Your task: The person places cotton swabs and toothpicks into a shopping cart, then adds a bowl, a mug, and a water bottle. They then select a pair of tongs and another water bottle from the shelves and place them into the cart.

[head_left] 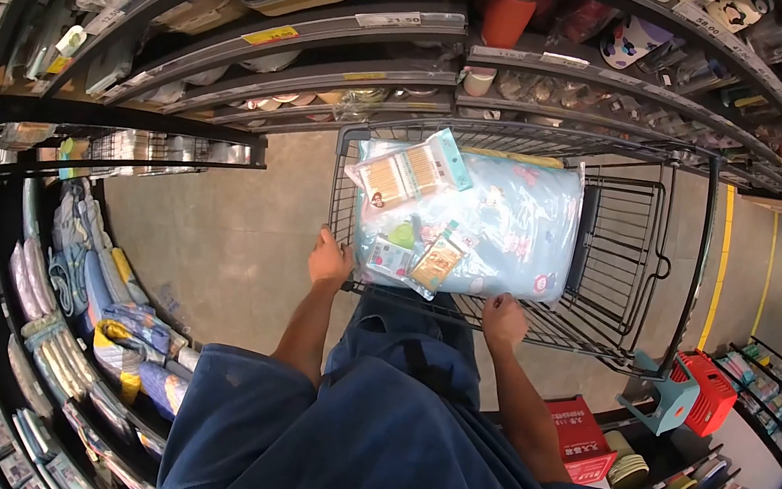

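- Clock directions run from the middle of the plastic-wrapped blue bundle [515, 228], twelve at the top.
- At 8 o'clock, the left hand [331, 258] is curled over the wire edge of the shopping cart [627, 187], its grip closed on the corner.
- At 5 o'clock, the right hand [505, 322] makes a fist on the near rim, its grip drawn tight, fingertips hidden.
- The bundle lies inside the cart, between the two hands and the far side.
- On top of it rest a pack of sticks [411, 175] at 10, a small clear pack [391, 257] at 8, and a yellowish pack [439, 262] at 7.
- Farther out, shelves [375, 15] with price labels curve across 12, folded textiles [114, 304] lie at 8, and a red basket [718, 395] sits at 4.
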Motion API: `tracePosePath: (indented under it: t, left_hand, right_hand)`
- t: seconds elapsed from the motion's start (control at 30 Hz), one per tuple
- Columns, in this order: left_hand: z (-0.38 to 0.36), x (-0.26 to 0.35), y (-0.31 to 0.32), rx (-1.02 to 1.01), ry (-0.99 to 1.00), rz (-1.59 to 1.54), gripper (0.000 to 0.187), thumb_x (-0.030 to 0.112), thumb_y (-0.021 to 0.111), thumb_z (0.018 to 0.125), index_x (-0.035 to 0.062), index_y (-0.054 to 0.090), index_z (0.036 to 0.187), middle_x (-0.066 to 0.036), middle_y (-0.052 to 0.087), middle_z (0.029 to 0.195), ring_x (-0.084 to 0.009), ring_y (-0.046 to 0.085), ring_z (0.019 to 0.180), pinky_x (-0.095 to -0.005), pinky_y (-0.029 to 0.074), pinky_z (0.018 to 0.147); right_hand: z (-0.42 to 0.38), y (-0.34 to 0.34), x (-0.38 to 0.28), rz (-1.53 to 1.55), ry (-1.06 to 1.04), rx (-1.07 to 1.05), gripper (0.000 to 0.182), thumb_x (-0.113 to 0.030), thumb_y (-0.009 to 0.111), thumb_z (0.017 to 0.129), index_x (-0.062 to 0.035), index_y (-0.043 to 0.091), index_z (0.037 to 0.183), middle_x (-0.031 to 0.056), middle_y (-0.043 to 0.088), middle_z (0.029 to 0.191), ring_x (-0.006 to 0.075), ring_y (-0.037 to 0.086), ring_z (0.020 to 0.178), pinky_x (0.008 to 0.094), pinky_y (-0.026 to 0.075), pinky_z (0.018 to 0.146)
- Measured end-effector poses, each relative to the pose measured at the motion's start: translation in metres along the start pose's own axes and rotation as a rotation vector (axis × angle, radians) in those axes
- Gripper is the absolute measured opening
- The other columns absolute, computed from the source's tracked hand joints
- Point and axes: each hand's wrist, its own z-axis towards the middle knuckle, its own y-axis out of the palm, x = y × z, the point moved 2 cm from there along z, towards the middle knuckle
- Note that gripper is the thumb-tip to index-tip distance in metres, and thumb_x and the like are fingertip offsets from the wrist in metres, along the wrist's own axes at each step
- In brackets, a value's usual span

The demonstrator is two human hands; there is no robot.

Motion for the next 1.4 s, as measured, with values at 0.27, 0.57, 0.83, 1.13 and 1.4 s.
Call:
tracePosePath:
  t: [0.27, 0.57, 0.83, 1.13, 1.4]
  left_hand:
    - [0.002, -0.007, 0.001, 0.022, 0.025, -0.036, 0.054, 0.021, 0.057, 0.081, -0.0030, 0.034, 0.124, -0.027, 0.056, 0.111, -0.0433, 0.059, 0.095, -0.0505, 0.049, 0.080]
    - [-0.001, -0.010, 0.001, 0.014, 0.021, -0.018, 0.057, 0.023, 0.058, 0.082, -0.0014, 0.033, 0.128, -0.024, 0.055, 0.111, -0.0414, 0.059, 0.097, -0.0500, 0.049, 0.082]
    - [0.001, -0.011, 0.000, 0.008, 0.054, -0.016, 0.057, 0.022, 0.057, 0.082, -0.0014, 0.033, 0.128, -0.024, 0.056, 0.109, -0.0401, 0.060, 0.096, -0.0495, 0.049, 0.082]
    - [0.005, -0.020, 0.009, 0.010, 0.123, -0.164, 0.053, 0.021, 0.059, 0.082, -0.0017, 0.035, 0.123, -0.027, 0.054, 0.108, -0.0420, 0.060, 0.094, -0.0502, 0.049, 0.083]
    - [0.017, -0.032, 0.004, -0.116, 0.238, -0.291, 0.056, 0.022, 0.060, 0.080, -0.0026, 0.031, 0.123, -0.030, 0.051, 0.112, -0.0474, 0.055, 0.101, -0.0539, 0.045, 0.087]
  right_hand:
    - [-0.003, 0.003, -0.001, -0.023, -0.042, 0.006, 0.023, -0.029, 0.056, 0.083, -0.0082, 0.067, 0.082, 0.0124, 0.068, 0.082, 0.0331, 0.066, 0.073, 0.0443, 0.052, 0.065]
    - [-0.005, -0.001, -0.003, -0.004, -0.038, -0.018, 0.022, -0.030, 0.059, 0.079, -0.0097, 0.068, 0.082, 0.0143, 0.068, 0.082, 0.0344, 0.066, 0.076, 0.0450, 0.052, 0.068]
    - [-0.006, -0.003, -0.004, 0.012, -0.056, -0.022, 0.021, -0.028, 0.060, 0.079, -0.0097, 0.069, 0.082, 0.0133, 0.069, 0.083, 0.0330, 0.067, 0.076, 0.0444, 0.052, 0.068]
    - [-0.014, -0.006, -0.001, 0.087, -0.032, 0.161, 0.017, -0.024, 0.063, 0.074, -0.0103, 0.068, 0.081, 0.0137, 0.068, 0.082, 0.0339, 0.065, 0.080, 0.0445, 0.051, 0.070]
    - [-0.024, 0.001, -0.005, 0.183, -0.044, 0.485, 0.013, -0.019, 0.064, 0.071, -0.0070, 0.065, 0.076, 0.0151, 0.066, 0.079, 0.0357, 0.063, 0.076, 0.0464, 0.049, 0.067]
